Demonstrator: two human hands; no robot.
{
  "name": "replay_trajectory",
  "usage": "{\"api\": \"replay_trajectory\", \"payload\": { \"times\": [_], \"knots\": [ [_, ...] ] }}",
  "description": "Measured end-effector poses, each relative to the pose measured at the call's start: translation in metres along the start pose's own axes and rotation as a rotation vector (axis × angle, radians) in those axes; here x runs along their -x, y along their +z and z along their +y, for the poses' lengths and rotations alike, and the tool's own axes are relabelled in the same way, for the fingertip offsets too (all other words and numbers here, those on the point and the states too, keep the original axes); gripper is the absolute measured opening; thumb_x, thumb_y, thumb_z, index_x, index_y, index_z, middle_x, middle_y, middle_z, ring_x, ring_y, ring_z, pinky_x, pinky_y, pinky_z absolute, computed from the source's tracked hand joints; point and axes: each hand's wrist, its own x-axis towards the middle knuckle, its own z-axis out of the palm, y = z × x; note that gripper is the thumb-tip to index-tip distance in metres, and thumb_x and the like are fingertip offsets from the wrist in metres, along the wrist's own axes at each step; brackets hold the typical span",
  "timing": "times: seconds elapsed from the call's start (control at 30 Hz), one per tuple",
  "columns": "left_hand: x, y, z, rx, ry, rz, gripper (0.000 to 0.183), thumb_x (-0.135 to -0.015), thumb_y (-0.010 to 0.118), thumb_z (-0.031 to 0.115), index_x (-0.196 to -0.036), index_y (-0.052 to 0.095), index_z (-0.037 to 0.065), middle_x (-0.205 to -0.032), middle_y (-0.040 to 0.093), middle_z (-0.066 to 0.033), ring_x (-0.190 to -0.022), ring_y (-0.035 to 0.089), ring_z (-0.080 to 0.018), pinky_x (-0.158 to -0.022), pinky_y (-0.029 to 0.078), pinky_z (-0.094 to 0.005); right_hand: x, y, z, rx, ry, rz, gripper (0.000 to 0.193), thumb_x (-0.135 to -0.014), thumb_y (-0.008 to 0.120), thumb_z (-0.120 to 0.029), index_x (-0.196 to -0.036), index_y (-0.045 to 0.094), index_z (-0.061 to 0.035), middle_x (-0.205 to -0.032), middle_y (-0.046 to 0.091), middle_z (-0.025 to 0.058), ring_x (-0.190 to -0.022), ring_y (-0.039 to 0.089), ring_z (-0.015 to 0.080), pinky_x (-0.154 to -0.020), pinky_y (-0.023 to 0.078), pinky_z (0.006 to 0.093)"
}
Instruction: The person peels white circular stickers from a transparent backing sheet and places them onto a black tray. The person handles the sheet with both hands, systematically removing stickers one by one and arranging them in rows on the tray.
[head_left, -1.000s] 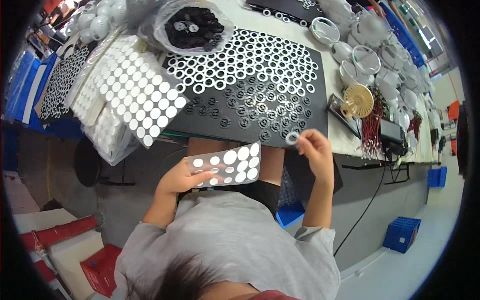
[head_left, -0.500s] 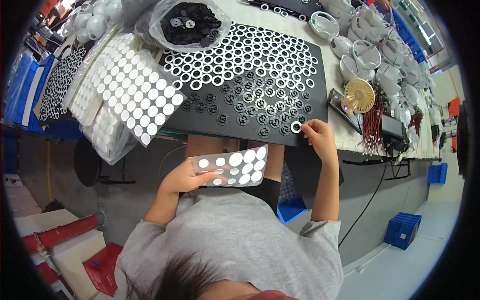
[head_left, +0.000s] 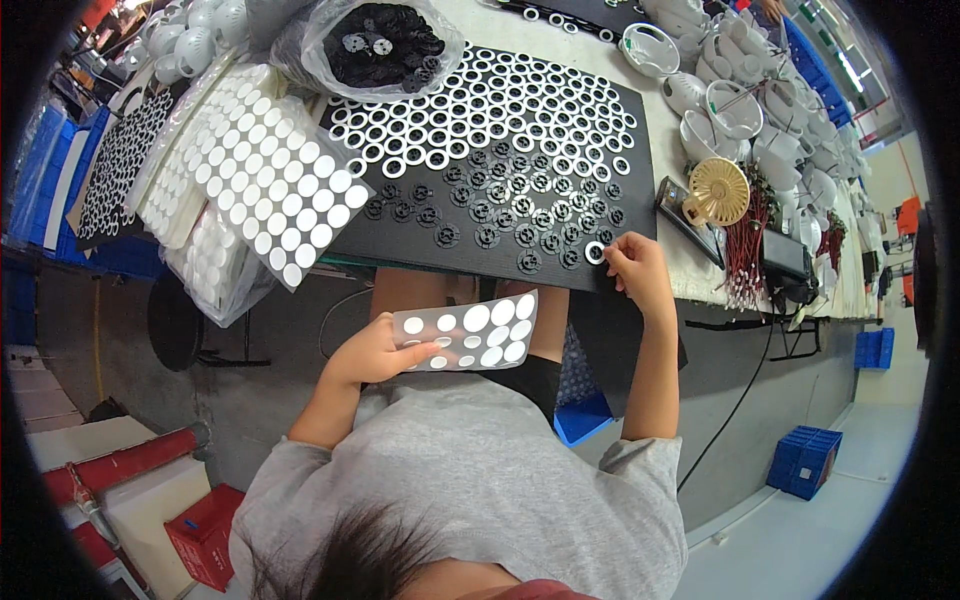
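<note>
My left hand [head_left: 372, 352] pinches a translucent sheet [head_left: 457, 333] of white stickers, thumb on top, above my lap and just below the table's near edge. My right hand [head_left: 637, 272] is at the near right corner of the black board [head_left: 392, 246]; its thumb and forefinger are drawn together at the right edge of a white ring [head_left: 587, 254]. Whether they pinch it or only touch it, I cannot tell. Black discs [head_left: 486, 236] lie to the left of and beyond the ring; farther back, rows of similar rings [head_left: 393, 176] cover the board. To the left lie larger sticker sheets [head_left: 283, 170]; to the right stands a yellow fan [head_left: 720, 190].
</note>
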Motion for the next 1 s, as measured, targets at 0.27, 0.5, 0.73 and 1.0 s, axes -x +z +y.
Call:
{"api": "replay_trajectory", "payload": {
  "times": [0.27,0.5,0.73,1.0],
  "knots": [
    [-0.002,0.005,0.005,0.156,-0.087,0.057,0.029,-0.080,0.058,0.012,-0.104,0.055,-0.003,-0.090,0.062,-0.0074,-0.079,0.053,-0.0115,-0.071,0.043,-0.0257,0.008,0.003,-0.014,0.011,-0.024,0.135,0.010,-0.075,0.059,-0.007,-0.070,0.054,0.0003,-0.056,0.054,0.0033,-0.047,0.049,0.0072,-0.042,0.038,0.0205],
    [-0.004,0.014,0.015,0.372,-0.027,0.134,0.027,-0.084,0.053,0.006,-0.109,0.051,-0.004,-0.102,0.058,-0.0061,-0.090,0.051,-0.0108,-0.079,0.041,-0.0251,0.076,0.059,-0.052,0.199,-0.736,0.042,0.021,-0.066,0.070,-0.013,-0.080,0.060,-0.0027,-0.079,0.058,0.0095,-0.069,0.057,0.0253,-0.059,0.046,0.0312],
    [-0.008,0.021,0.025,0.231,0.042,0.054,0.032,-0.085,0.049,0.007,-0.117,0.050,0.001,-0.092,0.062,-0.0070,-0.083,0.054,-0.0091,-0.074,0.043,-0.0240,0.085,0.086,-0.058,0.137,-0.844,0.097,0.029,-0.063,0.071,-0.010,-0.088,0.060,-0.0036,-0.085,0.058,0.0085,-0.073,0.057,0.0235,-0.058,0.046,0.0312],
    [-0.006,0.024,0.019,0.005,0.141,-0.036,0.031,-0.084,0.050,0.006,-0.115,0.052,0.002,-0.081,0.063,-0.0115,-0.064,0.057,-0.0135,-0.061,0.044,-0.0247,0.090,0.085,-0.058,0.021,-0.891,-0.107,0.029,-0.063,0.070,-0.004,-0.092,0.063,-0.0042,-0.082,0.059,0.0078,-0.072,0.057,0.0206,-0.059,0.046,0.0284]
  ]
}}
